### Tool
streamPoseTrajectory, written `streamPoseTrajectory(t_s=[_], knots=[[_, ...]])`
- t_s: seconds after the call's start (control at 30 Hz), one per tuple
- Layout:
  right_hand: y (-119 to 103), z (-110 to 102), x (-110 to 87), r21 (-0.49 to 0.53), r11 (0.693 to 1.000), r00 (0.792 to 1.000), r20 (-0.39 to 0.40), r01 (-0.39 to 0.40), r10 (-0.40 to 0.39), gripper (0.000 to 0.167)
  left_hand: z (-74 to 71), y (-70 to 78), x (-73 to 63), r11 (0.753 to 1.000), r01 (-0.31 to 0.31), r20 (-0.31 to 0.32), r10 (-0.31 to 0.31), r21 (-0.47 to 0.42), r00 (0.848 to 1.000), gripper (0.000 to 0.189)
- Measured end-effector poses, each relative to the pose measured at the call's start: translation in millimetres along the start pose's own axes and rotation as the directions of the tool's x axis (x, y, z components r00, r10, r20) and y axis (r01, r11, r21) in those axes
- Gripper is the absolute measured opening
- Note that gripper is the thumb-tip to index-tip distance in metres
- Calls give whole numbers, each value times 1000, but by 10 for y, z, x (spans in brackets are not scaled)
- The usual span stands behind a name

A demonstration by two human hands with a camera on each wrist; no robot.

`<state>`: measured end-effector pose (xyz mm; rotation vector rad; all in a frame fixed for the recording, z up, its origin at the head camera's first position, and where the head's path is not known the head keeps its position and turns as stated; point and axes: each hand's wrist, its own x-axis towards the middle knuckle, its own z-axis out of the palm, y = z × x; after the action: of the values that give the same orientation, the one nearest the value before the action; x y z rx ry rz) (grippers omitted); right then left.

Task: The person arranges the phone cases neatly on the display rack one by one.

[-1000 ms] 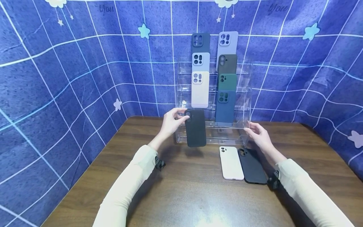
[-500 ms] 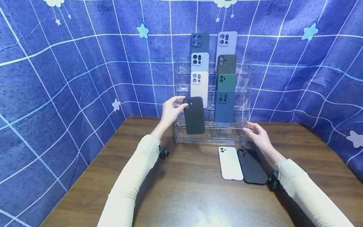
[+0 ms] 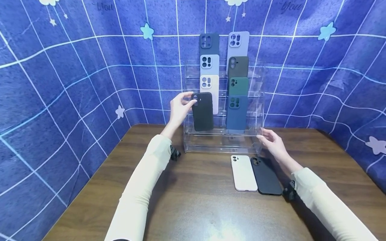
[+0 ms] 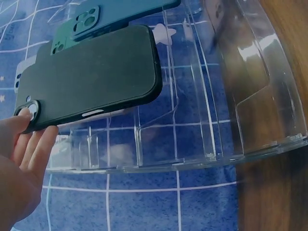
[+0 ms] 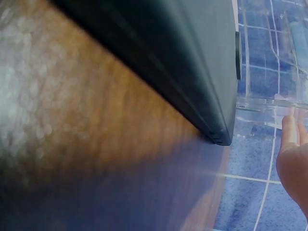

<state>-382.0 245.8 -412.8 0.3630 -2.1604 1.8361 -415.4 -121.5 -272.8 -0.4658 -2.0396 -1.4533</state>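
Between thumb and fingers, my left hand (image 3: 178, 108) pinches a black phone case (image 3: 202, 115) by its top corner, at the camera cutout. The case hangs upright before the left side of a clear tiered display rack (image 3: 223, 149), overlapping the lower part of a cream phone case (image 3: 213, 87) there. In the left wrist view the black case (image 4: 96, 72) is seen large, with a slot in its side edge. My right hand (image 3: 273, 143) holds the rack's lower right side edge, thumb in front. In the right wrist view the fingers (image 5: 289, 132) are right at the clear plastic.
Several phone cases stand in two columns on the rack, a blue one (image 3: 236, 117) lowest on the right. A white case (image 3: 244, 174) and another black case (image 3: 266, 175) lie side by side on the wooden table (image 3: 193, 201). A blue gridded cloth (image 3: 163, 80) hangs behind.
My left hand has raised the black phone case from low before the rack up to its lower left tiers. The right hand stays at the rack's edge. The view has shifted slightly.
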Motion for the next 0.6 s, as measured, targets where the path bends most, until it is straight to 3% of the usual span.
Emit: streamPoseTrajectory(t_s=[0.27,0.6], knots=[[23,3,12,-9,1000,1000,-5,-7,7,52,118,-22,66,999,-45,-27,45,1,999,34],[50,-16,11,17,1000,1000,-13,2,-2,53,311,-226,32,989,-96,0,97,108,995,31]])
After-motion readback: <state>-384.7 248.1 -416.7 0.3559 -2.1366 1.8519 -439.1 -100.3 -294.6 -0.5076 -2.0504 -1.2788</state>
